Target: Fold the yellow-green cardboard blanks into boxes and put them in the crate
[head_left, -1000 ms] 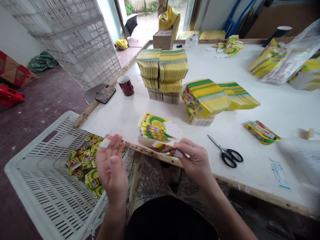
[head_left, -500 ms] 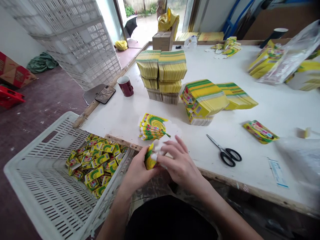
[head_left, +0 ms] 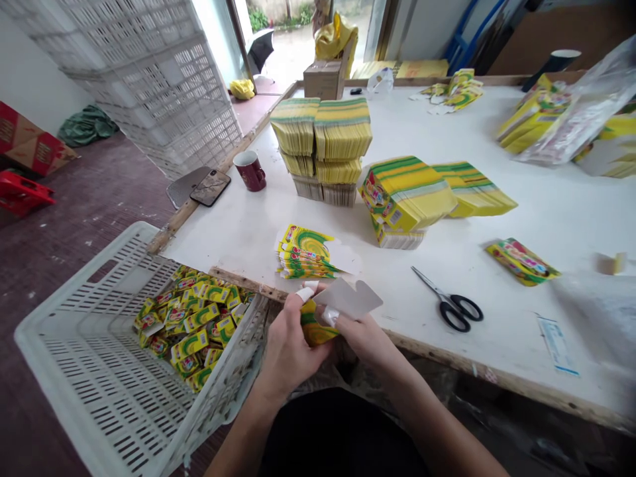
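Just off the table's near edge, both my hands hold a small yellow-and-green printed carton. Its pale grey flap stands out toward the right. My left hand grips the carton from the left, with white tape on a fingertip. My right hand is closed on the flap side, its thumb also wrapped in white. Right beyond my hands lies a fanned pile of flat cartons on the white table. Below and left, a white plastic crate holds many small yellow cartons.
Black-handled scissors lie to the right, near a flattened packet. Tall carton stacks and another carton stack stand mid-table. A maroon mug and a phone sit at the left edge. Stacked white crates rise behind.
My right hand has lowered and turned, its fingers now closed at the carton. The grey flap now sticks out to the right. My left hand has shifted slightly right with the carton.
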{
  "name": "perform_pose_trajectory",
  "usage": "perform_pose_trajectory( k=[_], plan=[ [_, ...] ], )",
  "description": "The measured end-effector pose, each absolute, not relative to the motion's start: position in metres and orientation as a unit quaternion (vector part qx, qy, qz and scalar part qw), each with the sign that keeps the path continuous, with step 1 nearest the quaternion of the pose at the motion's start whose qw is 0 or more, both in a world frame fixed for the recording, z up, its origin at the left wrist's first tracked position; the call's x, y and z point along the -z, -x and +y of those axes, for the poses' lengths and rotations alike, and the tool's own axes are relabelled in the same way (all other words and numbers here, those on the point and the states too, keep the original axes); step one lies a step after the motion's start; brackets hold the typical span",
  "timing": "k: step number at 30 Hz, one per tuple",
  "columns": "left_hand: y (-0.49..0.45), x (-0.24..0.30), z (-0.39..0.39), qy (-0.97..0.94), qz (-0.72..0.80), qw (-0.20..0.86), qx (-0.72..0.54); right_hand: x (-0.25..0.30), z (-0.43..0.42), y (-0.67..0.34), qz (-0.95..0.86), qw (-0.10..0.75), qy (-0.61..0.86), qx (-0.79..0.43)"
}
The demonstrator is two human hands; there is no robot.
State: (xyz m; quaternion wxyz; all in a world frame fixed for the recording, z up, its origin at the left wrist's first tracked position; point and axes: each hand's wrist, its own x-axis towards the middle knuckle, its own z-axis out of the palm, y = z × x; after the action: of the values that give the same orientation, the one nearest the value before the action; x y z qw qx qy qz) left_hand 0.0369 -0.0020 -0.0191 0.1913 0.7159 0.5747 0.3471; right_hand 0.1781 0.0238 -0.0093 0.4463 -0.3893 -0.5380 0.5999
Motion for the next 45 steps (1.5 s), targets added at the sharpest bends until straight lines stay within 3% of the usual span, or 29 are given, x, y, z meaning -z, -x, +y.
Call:
perform_pose_trajectory(
  k=[3, 13, 18, 25, 36, 38, 42, 45],
  plan=[
    [-0.040, 0.020, -0.001, -0.735, 0.536, 0.192, -0.368, 0.012, 0.025, -0.181, -0.493, 0.448, 0.362, -0.652],
    [-0.038, 0.009, 0.004, -0.769, 0.519, 0.198, -0.315, 0.014, 0.028, -0.181, -0.539, 0.459, 0.406, -0.578],
    [-0.037, 0.012, 0.004, -0.705, 0.567, 0.261, -0.337, 0.004, 0.027, -0.187, -0.641, 0.416, 0.354, -0.539],
    [-0.033, 0.021, 0.007, -0.713, 0.563, 0.269, -0.320, -0.002, 0.026, -0.189, -0.767, 0.376, 0.296, -0.427],
    [-0.035, 0.011, 0.005, -0.691, 0.617, 0.184, -0.330, 0.019, 0.022, -0.178, -0.665, 0.504, 0.397, -0.382],
    [-0.032, 0.008, 0.006, -0.705, 0.611, 0.172, -0.315, 0.018, 0.023, -0.182, -0.704, 0.465, 0.388, -0.369],
    [-0.027, 0.008, 0.006, -0.731, 0.611, 0.145, -0.266, 0.011, 0.027, -0.192, -0.798, 0.309, 0.374, -0.358],
    [-0.027, 0.010, 0.006, -0.735, 0.611, 0.146, -0.254, 0.005, 0.029, -0.196, -0.818, 0.257, 0.374, -0.354]
  ],
)
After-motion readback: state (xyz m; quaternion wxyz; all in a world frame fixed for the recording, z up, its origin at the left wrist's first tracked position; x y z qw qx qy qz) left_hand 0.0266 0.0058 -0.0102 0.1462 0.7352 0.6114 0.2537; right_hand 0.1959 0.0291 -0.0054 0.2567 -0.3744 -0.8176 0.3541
